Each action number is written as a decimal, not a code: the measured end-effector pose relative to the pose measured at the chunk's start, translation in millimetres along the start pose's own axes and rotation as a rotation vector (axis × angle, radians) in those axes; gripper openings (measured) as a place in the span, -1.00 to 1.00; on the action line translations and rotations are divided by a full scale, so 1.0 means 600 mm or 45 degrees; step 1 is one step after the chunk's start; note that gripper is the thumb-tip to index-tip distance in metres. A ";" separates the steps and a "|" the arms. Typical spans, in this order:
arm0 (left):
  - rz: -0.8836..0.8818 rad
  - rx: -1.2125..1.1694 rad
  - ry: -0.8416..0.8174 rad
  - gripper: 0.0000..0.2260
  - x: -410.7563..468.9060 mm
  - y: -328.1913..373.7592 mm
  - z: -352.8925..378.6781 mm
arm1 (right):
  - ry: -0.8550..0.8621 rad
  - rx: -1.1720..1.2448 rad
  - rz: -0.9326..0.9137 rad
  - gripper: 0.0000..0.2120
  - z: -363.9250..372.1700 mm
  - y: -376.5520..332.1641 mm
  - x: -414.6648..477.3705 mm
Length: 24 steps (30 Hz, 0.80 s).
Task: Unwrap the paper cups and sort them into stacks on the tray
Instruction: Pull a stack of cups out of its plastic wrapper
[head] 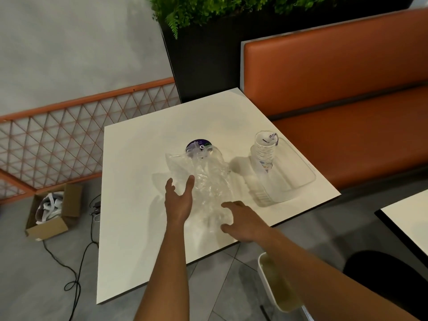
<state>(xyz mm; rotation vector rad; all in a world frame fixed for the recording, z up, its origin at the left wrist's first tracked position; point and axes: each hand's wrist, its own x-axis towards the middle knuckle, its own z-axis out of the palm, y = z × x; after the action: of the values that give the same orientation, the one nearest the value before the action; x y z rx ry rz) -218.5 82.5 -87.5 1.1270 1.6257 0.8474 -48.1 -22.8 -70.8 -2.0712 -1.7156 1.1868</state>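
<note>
1. Left hand (179, 200): the fingers (191, 181) are spreading straight and relaxed and gripping nothing. They are hovering at the left flank of the plastic wrap (208, 181). Whether the tips are touching the film cannot be told.
2. Right hand (243, 222): the fingers (228, 205) are splaying, loosely bent, and holding nothing. They are reaching over the near end of the wrap.
3. Plastic wrap: a crumpled clear sleeve is lying on the table (139, 205), between the two sets of fingertips and running on beyond them. Its purple label (198, 144) is showing at the far end, well beyond the fingertips.
4. Stack of paper cups (265, 151): the nested cups are standing upright in the clear tray (294, 177). They are sitting beyond and to the right of the right fingers, apart from both hands.
5. Step in hand, as a judgement: both hands are closing in on the wrap, with one stack already sitting on the tray. The film is glaring and blurred, so the sleeve may be holding more cups or may be empty.
6. Next move, as a judgement: the fingers are needing to close on the slack film from both flanks. If cups are inside, the move is calling for a firm enough pinch to peel the film off without crushing them.
</note>
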 end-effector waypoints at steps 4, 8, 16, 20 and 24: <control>0.009 -0.038 -0.046 -0.24 -0.013 -0.021 -0.004 | -0.042 -0.083 0.062 -0.30 0.024 -0.004 0.016; 0.040 0.036 -0.076 -0.36 0.001 -0.016 0.004 | -0.089 -0.081 0.074 -0.20 0.015 0.000 0.032; 0.073 0.081 -0.117 -0.29 0.022 0.021 0.007 | -0.016 0.012 0.026 -0.14 -0.030 0.010 0.053; 0.039 0.017 0.012 -0.24 0.003 0.012 -0.001 | 0.113 0.069 -0.025 -0.28 -0.054 0.007 0.043; 0.191 0.008 0.326 -0.24 -0.020 0.014 0.004 | 0.337 0.177 -0.077 -0.47 -0.076 0.016 0.027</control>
<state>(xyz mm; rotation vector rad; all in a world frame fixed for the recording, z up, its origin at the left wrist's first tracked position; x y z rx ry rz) -212.6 73.9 -77.1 1.1943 1.7677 1.1223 -9.9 3.5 -53.8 -1.9775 -1.5185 0.9365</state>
